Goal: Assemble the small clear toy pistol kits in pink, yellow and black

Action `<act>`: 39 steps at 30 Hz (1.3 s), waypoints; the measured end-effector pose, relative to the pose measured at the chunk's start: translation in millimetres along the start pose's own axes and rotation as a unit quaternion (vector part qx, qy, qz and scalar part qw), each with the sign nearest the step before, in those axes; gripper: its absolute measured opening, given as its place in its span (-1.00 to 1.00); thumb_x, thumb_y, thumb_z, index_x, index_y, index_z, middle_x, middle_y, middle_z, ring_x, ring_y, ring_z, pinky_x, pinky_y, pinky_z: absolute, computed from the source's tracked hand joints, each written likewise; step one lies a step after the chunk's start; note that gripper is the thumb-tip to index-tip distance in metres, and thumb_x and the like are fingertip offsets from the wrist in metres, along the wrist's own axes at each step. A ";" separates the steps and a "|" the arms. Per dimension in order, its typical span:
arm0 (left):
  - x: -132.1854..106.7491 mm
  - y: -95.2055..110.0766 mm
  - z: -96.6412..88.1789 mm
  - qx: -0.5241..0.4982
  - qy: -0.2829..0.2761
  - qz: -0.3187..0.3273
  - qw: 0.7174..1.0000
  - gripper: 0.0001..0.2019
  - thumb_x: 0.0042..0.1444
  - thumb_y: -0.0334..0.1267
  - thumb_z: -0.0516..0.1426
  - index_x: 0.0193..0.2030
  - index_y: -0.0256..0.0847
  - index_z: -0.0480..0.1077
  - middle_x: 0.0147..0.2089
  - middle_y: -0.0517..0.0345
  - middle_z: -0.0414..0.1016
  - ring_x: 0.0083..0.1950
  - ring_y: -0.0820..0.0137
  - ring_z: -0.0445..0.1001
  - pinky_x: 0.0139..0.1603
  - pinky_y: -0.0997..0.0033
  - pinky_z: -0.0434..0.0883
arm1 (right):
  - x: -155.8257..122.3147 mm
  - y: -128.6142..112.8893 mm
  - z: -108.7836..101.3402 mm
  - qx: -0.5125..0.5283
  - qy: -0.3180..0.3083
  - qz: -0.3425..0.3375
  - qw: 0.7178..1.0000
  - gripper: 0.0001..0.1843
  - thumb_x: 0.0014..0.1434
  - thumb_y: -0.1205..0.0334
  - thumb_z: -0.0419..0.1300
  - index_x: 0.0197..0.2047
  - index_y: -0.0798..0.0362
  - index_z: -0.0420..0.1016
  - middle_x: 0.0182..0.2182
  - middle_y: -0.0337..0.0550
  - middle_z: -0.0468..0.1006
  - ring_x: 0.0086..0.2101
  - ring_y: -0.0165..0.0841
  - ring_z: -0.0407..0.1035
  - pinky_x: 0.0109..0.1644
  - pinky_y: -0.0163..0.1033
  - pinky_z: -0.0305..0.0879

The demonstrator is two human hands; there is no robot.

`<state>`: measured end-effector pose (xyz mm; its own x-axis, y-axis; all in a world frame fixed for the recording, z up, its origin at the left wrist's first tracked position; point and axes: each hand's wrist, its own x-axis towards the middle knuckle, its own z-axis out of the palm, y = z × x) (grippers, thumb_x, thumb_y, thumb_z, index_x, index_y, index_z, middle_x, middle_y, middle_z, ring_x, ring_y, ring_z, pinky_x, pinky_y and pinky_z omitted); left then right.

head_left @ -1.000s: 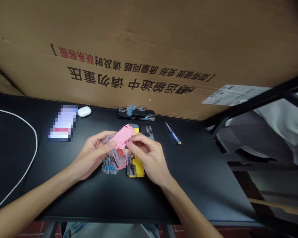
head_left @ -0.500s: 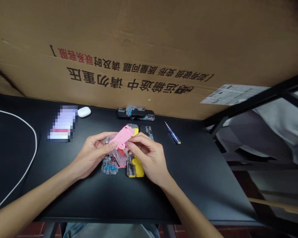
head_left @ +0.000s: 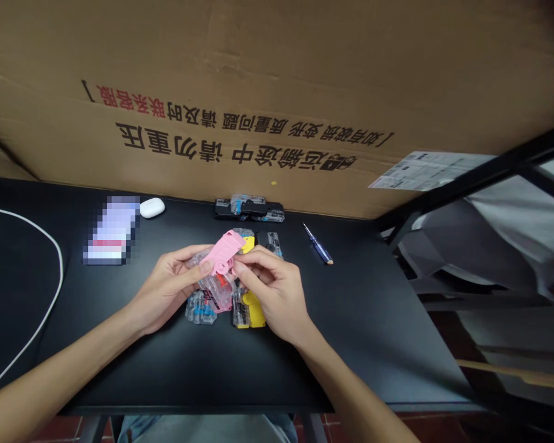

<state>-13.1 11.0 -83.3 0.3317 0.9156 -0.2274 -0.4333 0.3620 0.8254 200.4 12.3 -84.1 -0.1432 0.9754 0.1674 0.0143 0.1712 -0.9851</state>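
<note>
1. Right at the fingers: the right hand has thumb and forefinger pinched at the near-right edge of the pink-and-clear plastic piece; exactly which bit sits between those tips is hidden.

2. Across to the left hand, and it's a firm hold: thumb laid over the pink side, the others curled behind the clear part. The piece is tilted, up between both hands, over the middle of the table.

3. How to do this well? I'd let the left hand be the steady clamp and the right do only small, light work. Thin plastic probably flexes, so even pressure, no sharp twist, thumb clear of the red part.

4. Just below and beside: a clear piece with blue inside on the left, a yellow-and-clear piece on the right, a black-and-clear piece behind the right hand.

5. Farther out: a dark stack by the cardboard, a screwdriver to the right, a blurred-out phone to the left.

6. And against half a second ago? Same grip, same tilt; everything simply sits slightly further left in view, so the head has probably turned a touch.
</note>
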 end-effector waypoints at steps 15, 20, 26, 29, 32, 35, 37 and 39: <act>1.8 2.3 -3.6 0.026 -0.029 0.018 0.999 -0.62 0.25 -0.08 0.55 0.16 -0.10 0.80 0.13 -0.12 0.84 0.03 0.18 0.82 0.12 0.27 0.73 | -1.6 -7.6 0.9 0.011 -0.002 0.002 1.000 -0.85 0.42 0.17 0.42 -0.23 -0.03 0.75 -0.30 -0.19 0.63 -0.40 -0.38 0.49 -0.39 -0.29 0.50; 4.3 2.5 -5.4 0.022 -0.034 0.019 0.999 -0.65 0.25 -0.09 0.56 0.14 -0.04 0.81 0.08 -0.07 0.85 -0.02 0.26 0.82 0.09 0.38 0.73 | -2.1 -10.4 2.3 -0.008 0.000 -0.014 1.000 -0.84 0.43 0.21 0.39 -0.24 -0.03 0.74 -0.29 -0.20 0.65 -0.34 -0.36 0.55 -0.27 -0.26 0.57; 5.3 2.6 -7.6 0.030 -0.047 0.044 0.997 -0.67 0.23 -0.13 0.57 0.12 -0.01 0.82 0.06 -0.03 0.86 -0.01 0.30 0.82 0.11 0.45 0.72 | -6.0 -9.9 4.0 -0.007 0.013 -0.028 0.999 -0.86 0.44 0.25 0.39 -0.22 -0.04 0.76 -0.29 -0.22 0.61 -0.32 -0.37 0.52 -0.26 -0.26 0.48; 5.2 4.4 -8.2 0.052 -0.043 0.062 0.996 -0.68 0.22 -0.13 0.58 0.10 -0.02 0.83 0.03 -0.03 0.86 -0.03 0.29 0.83 0.07 0.45 0.73 | -8.0 -9.3 3.8 -0.012 0.011 -0.029 0.999 -0.87 0.45 0.25 0.39 -0.18 -0.04 0.76 -0.28 -0.22 0.59 -0.30 -0.36 0.51 -0.24 -0.24 0.44; 5.2 6.2 -8.4 0.084 -0.032 0.082 0.993 -0.68 0.19 -0.09 0.59 0.06 -0.04 0.84 0.00 -0.04 0.87 -0.05 0.28 0.83 0.03 0.46 0.73 | -9.1 -10.4 3.4 -0.018 0.006 -0.022 1.000 -0.85 0.47 0.23 0.38 -0.19 -0.03 0.76 -0.26 -0.20 0.58 -0.28 -0.34 0.48 -0.22 -0.22 0.40; 5.3 7.1 -8.9 0.105 -0.024 0.098 0.989 -0.69 0.16 -0.08 0.61 0.02 -0.02 0.85 -0.02 -0.02 0.87 -0.06 0.32 0.82 0.02 0.50 0.71 | -10.2 -12.3 3.3 -0.031 0.003 -0.026 0.999 -0.83 0.49 0.23 0.35 -0.20 -0.04 0.74 -0.24 -0.19 0.59 -0.27 -0.33 0.45 -0.18 -0.19 0.37; 5.5 7.3 -10.0 0.115 -0.020 0.107 0.987 -0.69 0.14 -0.08 0.62 0.01 -0.01 0.86 -0.03 0.00 0.88 -0.07 0.33 0.81 0.02 0.51 0.71 | -11.0 -12.8 3.3 -0.038 0.003 -0.031 0.999 -0.82 0.49 0.24 0.33 -0.19 -0.05 0.73 -0.24 -0.19 0.58 -0.26 -0.32 0.45 -0.17 -0.17 0.36; 5.9 7.2 -12.1 0.129 -0.017 0.114 0.985 -0.69 0.13 -0.08 0.62 0.01 0.00 0.86 -0.02 0.01 0.88 -0.07 0.34 0.80 0.02 0.51 0.70 | -11.8 -12.3 3.4 -0.039 0.003 -0.034 0.999 -0.83 0.50 0.25 0.32 -0.18 -0.05 0.72 -0.24 -0.20 0.57 -0.27 -0.33 0.44 -0.18 -0.17 0.35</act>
<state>-24.4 21.1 -85.0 0.2803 0.9599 -0.0061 -0.2751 0.0865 0.9575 198.6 -1.7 -74.1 -0.1399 0.9620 0.2346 0.0814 0.2473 -0.9655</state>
